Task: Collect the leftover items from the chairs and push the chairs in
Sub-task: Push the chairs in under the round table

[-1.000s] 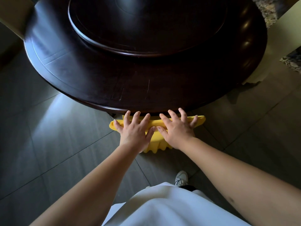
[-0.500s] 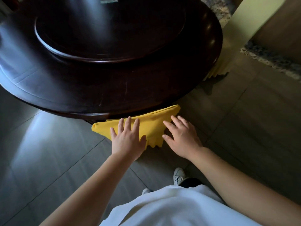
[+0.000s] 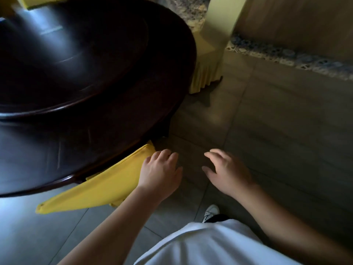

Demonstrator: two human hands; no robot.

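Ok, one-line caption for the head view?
Both hands, left and right, hover empty beside the yellow-covered chair tucked under the round table.

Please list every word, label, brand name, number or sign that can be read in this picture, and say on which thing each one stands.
None: no readable text shows anywhere.
Table: dark bare wood, with glare only.
Yellow chair cover: plain cloth, no label in view.
Second chair cover: plain.
White garment: no print in view.
Shoe: too small and blurred to show any brand.
Left hand and right hand: they hold nothing.
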